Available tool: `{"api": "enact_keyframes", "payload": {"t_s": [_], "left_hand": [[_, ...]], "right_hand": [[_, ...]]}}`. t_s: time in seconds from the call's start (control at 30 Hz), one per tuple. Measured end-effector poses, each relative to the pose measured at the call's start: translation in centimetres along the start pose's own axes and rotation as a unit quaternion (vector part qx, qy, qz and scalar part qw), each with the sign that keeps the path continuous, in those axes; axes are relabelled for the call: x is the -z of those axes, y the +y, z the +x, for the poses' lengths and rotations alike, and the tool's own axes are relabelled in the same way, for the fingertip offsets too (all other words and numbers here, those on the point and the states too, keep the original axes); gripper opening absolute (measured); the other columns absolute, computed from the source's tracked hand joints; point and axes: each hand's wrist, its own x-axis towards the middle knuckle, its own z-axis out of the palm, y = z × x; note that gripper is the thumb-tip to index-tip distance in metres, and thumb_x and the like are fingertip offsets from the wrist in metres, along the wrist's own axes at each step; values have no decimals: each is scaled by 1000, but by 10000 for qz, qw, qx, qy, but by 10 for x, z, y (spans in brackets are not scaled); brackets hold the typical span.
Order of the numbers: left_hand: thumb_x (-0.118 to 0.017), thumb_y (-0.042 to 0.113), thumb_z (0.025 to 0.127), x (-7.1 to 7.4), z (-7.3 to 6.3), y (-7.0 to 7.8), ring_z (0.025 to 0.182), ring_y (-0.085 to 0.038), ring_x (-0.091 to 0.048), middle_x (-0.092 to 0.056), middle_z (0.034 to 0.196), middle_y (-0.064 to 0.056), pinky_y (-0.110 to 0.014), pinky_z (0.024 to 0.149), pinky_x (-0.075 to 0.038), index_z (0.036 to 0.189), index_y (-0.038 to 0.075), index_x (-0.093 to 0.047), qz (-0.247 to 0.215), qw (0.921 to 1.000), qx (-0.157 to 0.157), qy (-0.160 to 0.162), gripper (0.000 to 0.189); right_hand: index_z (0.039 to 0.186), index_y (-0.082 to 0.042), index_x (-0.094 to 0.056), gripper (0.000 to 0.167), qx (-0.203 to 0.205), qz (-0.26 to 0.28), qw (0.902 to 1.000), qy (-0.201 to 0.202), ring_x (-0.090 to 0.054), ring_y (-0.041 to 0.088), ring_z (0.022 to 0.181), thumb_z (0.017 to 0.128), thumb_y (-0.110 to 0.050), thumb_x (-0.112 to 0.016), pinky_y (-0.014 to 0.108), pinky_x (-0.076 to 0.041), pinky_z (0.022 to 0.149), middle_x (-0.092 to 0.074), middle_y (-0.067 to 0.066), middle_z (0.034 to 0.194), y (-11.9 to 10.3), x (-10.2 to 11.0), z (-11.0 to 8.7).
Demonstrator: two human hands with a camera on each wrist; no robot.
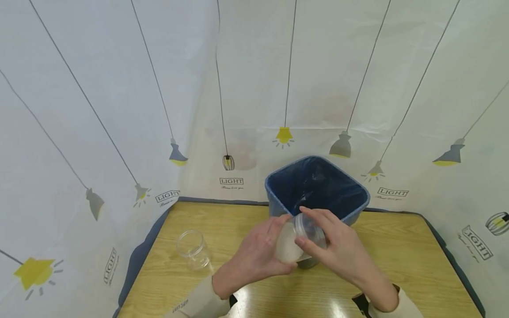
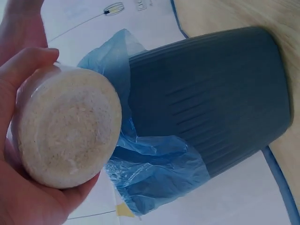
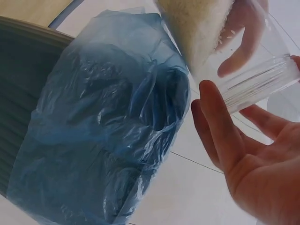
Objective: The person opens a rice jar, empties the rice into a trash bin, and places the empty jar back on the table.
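A clear plastic jar (image 1: 287, 243) with whitish rice grains in it lies tilted between both hands. My left hand (image 1: 257, 247) grips it from the side, fingers and thumb curled round its body. In the left wrist view, the rice-filled base of the jar (image 2: 70, 129) faces the camera. My right hand (image 1: 338, 249) holds the clear lid (image 1: 314, 232) at the jar's other end, thumb and fingers around it. The lid's ribbed edge (image 3: 260, 82) shows in the right wrist view, where rice (image 3: 197, 28) lies against the jar's side and a few grains stick to the wall.
Just beyond the hands a blue bin (image 1: 274, 201) with a blue plastic liner (image 1: 314, 181) stands on the wooden table (image 1: 234, 221). An open clear jar (image 1: 192, 249) stands at the left. A white sheet (image 1: 254, 88) printed with lamps surrounds the table.
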Motion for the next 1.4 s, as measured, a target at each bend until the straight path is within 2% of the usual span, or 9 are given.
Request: {"api": "enact_keyframes", "payload": {"t_s": [0.17, 0.37, 0.63, 0.87, 1.0, 1.1, 1.2, 1.3, 1.4], "left_hand": [[-97, 42, 61, 3, 0, -5, 100, -17, -63, -63, 127, -6, -31, 80, -55, 149, 7, -44, -409, 9984, 105, -372, 108], [-94, 41, 66, 10, 0, -10, 114, -18, -61, -58, 142, -7, -31, 91, -54, 153, 7, -41, -1107, 9881, 368, -1004, 107], [-93, 42, 68, 13, 3, -12, 112, -15, -60, -58, 140, -5, -28, 89, -53, 154, 9, -40, -1150, 9873, 132, -1088, 106], [-94, 45, 68, 14, 3, -8, 107, -17, -64, -61, 134, -7, -30, 86, -56, 151, 6, -40, -418, 9967, -90, -687, 106], [-94, 46, 66, 12, 3, -4, 106, -19, -66, -63, 132, -8, -32, 85, -57, 150, 5, -43, -1, 9996, -161, -215, 107], [-95, 46, 64, 11, 3, -1, 104, -19, -66, -63, 129, -7, -33, 85, -57, 149, 5, -44, 224, 9996, -141, 52, 107], [-97, 47, 63, 10, 4, 2, 103, -19, -66, -64, 127, -6, -34, 84, -57, 148, 6, -45, 371, 9991, -121, 183, 107], [-97, 48, 62, 9, 4, 3, 104, -19, -66, -64, 126, -6, -35, 85, -57, 148, 7, -46, 476, 9985, -135, 220, 108], [-97, 48, 62, 9, 5, 3, 105, -19, -66, -65, 126, -6, -35, 85, -57, 148, 7, -46, 538, 9983, -129, 190, 108]], "right_hand": [[147, -21, -59, 63, 478, 108, 9988, 61, -66, 20, 106, 90, -34, -80, 37, -58, 75, -62, 1, 134, 4, 1, -1], [149, -19, -56, 69, 1321, 318, 9907, -2, -62, 21, 120, 89, -35, -83, 38, -58, 88, -58, -1, 140, 7, 3, 0], [151, -9, -51, 72, 1727, 849, 9800, -503, -49, 22, 139, 91, -35, -80, 21, -39, 110, -48, 7, 155, 16, 9, -2], [155, -12, -47, 81, 1564, 921, 9817, -574, -43, 21, 145, 85, -27, -86, 25, -41, 110, -41, 8, 161, 16, 11, -4], [159, -15, -40, 78, 1139, 760, 9904, -181, -49, 25, 139, 93, -30, -79, 32, -55, 94, -40, 6, 161, 11, 9, -5], [160, -19, -40, 66, 701, 344, 9967, 223, -61, 26, 124, 101, -31, -68, 38, -60, 78, -48, 5, 155, 4, 6, -6], [157, -20, -45, 59, 305, -243, 9984, 404, -69, 19, 98, 103, -37, -62, 42, -59, 74, -57, 4, 146, -3, 4, -6], [154, -22, -50, 59, -5, -614, 9978, 270, -62, 5, 73, 101, -43, -64, 37, -55, 68, -61, 5, 139, -9, 4, -4], [153, -24, -52, 61, -209, -623, 9978, 22, -51, -4, 63, 98, -45, -68, 28, -50, 62, -62, 6, 135, -11, 6, -2]]}}
